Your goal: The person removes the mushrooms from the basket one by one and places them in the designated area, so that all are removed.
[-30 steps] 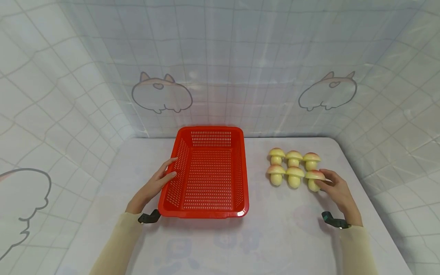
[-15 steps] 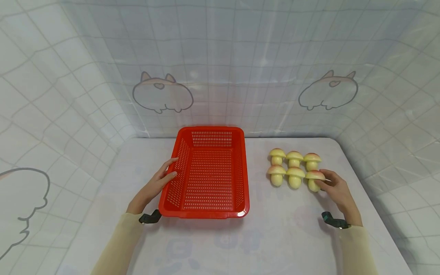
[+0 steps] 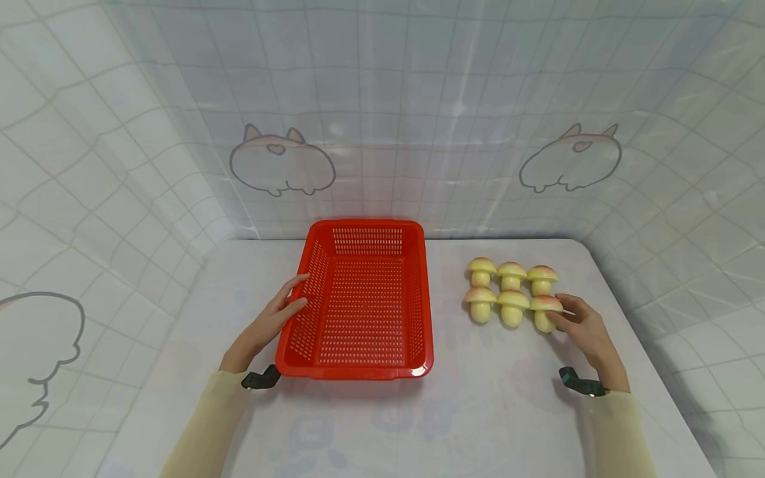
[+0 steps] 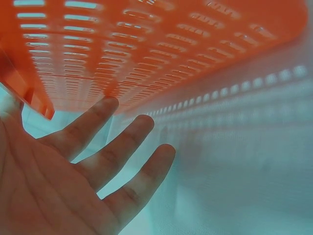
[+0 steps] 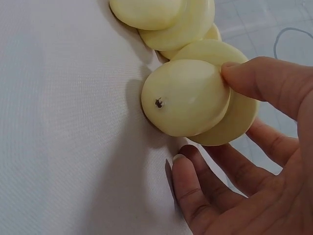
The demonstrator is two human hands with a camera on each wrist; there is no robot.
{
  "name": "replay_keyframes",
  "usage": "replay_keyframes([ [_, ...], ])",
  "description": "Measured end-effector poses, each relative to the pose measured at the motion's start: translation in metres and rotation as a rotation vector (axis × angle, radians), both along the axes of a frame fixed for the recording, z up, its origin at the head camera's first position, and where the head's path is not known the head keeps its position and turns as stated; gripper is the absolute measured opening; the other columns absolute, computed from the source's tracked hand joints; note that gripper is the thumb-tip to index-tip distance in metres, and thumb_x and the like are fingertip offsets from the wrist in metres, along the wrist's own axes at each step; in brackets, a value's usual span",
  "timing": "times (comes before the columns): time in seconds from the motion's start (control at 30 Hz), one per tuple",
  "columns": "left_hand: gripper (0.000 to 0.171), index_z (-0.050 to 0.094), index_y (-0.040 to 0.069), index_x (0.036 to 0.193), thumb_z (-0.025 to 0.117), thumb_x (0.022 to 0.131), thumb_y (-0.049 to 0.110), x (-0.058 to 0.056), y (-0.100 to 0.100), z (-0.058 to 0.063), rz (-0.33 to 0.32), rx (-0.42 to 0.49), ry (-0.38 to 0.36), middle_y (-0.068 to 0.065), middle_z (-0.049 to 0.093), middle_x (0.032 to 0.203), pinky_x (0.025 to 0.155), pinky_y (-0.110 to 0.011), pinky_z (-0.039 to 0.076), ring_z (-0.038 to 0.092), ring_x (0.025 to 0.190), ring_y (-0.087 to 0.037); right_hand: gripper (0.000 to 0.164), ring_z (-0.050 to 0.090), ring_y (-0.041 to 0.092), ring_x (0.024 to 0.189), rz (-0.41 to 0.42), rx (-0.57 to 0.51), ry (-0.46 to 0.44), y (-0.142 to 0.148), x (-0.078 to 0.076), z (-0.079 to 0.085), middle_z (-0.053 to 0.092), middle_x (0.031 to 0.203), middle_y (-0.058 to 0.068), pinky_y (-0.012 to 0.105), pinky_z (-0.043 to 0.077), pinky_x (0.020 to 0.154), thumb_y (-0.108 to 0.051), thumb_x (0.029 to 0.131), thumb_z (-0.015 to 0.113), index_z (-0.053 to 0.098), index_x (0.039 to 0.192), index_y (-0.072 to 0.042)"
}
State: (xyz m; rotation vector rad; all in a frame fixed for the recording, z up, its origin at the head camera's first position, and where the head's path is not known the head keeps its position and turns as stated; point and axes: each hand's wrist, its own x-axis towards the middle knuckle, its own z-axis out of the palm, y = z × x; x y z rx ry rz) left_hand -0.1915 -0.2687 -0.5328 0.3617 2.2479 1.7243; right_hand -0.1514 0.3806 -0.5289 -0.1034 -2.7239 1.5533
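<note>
A red plastic basket with slotted walls rests left of the table's middle. My left hand is at its left rim, thumb over the edge; in the left wrist view, several spread fingers extend below the rim beside the outer wall. Several yellow toy mushrooms with reddish cap tops lie in two rows to the right. The near-right toy mushroom is pinched by my right hand. In the right wrist view the thumb presses where its stem meets the cap, and other fingers sit behind the cap, partly hidden.
The other toy mushrooms sit close beside the held one, nearly touching. A white cloth covers the table. White sheets with a grid pattern rise behind and along both sides.
The pinched toy mushroom has shifted very slightly left. Both hands and the basket stay practically where they were.
</note>
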Motion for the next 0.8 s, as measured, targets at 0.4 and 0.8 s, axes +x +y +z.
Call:
replay_keyframes([
  [0.4, 0.062, 0.017, 0.028, 0.165, 0.046, 0.110, 0.032, 0.002, 0.001, 0.008, -0.002, -0.039, 0.025, -0.029, 0.043, 0.147, 0.085, -0.032, 0.058, 0.062, 0.113, -0.038, 0.075, 0.061, 0.014, 0.119, 0.000, 0.056, -0.073, 0.002, 0.003, 0.012, 0.042, 0.153, 0.032, 0.013, 0.053, 0.078, -0.039, 0.101, 0.066, 0.034, 0.156, 0.001],
  [0.8, 0.061, 0.007, 0.039, 0.165, 0.037, 0.112, 0.035, 0.003, -0.002, 0.007, 0.004, -0.095, 0.072, -0.024, 0.030, 0.159, 0.091, -0.037, 0.054, 0.056, 0.122, -0.042, 0.078, 0.045, 0.055, 0.137, 0.020, 0.149, -0.105, 0.004, 0.002, 0.025, 0.040, 0.154, 0.035, 0.020, 0.052, 0.082, -0.043, 0.101, 0.063, 0.030, 0.158, -0.001],
])
